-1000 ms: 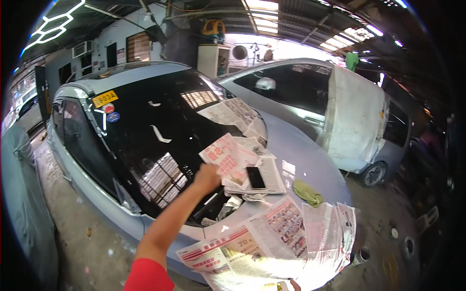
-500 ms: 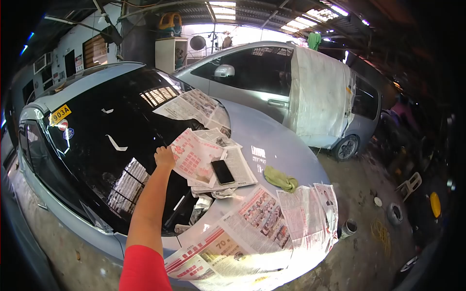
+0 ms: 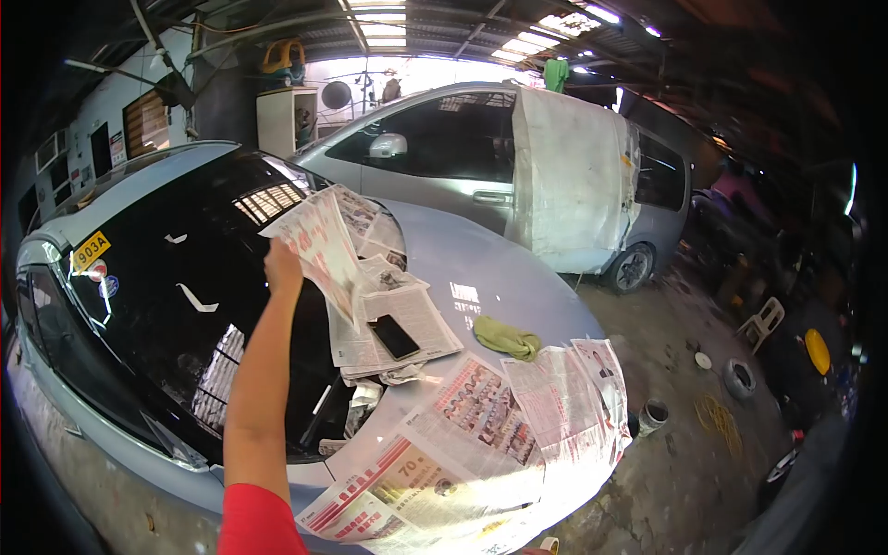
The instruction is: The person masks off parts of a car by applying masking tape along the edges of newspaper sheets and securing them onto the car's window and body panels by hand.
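My left hand (image 3: 283,268), at the end of a red sleeve, pinches the edge of a newspaper sheet with red print (image 3: 321,248). The sheet is lifted at a slant over the base of the dark windshield (image 3: 185,250). Beneath and beside it, a folded newspaper stack (image 3: 427,319) carries a black phone (image 3: 395,337). More newspaper (image 3: 370,222) lies at the far side of the glass. Large spread sheets (image 3: 462,462) cover the near fender, close to a green cloth (image 3: 506,339). Only a sliver of my right hand (image 3: 535,552) shows at the bottom edge, against a small pale rounded object (image 3: 550,544).
Behind the hood (image 3: 490,250) stands a silver van (image 3: 444,153) with a whitish sheet (image 3: 569,176) over its side. On the floor at right are a can (image 3: 653,416), a tire (image 3: 739,379), a yellow hose (image 3: 717,421) and a chair (image 3: 762,322).
My left hand has carried the red-printed sheet up and away from the stack, toward the far side of the windshield. The view has turned right.
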### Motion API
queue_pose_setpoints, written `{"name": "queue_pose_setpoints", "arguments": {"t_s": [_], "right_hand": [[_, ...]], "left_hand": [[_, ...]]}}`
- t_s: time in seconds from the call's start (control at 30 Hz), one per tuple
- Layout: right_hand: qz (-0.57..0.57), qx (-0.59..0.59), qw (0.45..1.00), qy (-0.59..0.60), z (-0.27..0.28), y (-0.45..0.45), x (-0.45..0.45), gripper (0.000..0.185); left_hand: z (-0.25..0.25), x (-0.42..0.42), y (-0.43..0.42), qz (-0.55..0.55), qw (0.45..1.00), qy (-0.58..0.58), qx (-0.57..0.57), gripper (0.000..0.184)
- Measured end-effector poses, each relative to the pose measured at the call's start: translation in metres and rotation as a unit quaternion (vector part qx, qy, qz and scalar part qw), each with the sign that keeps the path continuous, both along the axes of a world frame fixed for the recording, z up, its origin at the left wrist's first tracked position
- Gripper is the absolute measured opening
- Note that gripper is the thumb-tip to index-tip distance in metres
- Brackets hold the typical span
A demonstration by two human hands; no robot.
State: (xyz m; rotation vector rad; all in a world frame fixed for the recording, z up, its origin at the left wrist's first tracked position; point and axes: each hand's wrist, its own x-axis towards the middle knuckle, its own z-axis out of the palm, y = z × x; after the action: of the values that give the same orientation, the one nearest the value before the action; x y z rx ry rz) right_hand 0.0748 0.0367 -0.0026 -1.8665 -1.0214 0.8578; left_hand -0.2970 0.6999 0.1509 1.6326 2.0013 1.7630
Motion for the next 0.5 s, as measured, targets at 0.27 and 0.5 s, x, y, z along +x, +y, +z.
{"name": "queue_pose_setpoints", "arguments": {"t_s": [0.27, 0.5], "right_hand": [[0.066, 0.023, 0.971, 0.228, -0.035, 0.038, 0.012, 0.044], [0.201, 0.155, 0.825, 0.504, 0.028, 0.086, 0.001, 0.06]], "left_hand": [[0.102, 0.086, -0.18, -0.362, 0.864, -0.3, 0.179, 0.034], [0.014, 0.22, -0.405, -0.492, 0.7, -0.507, 0.103, 0.046]]}}
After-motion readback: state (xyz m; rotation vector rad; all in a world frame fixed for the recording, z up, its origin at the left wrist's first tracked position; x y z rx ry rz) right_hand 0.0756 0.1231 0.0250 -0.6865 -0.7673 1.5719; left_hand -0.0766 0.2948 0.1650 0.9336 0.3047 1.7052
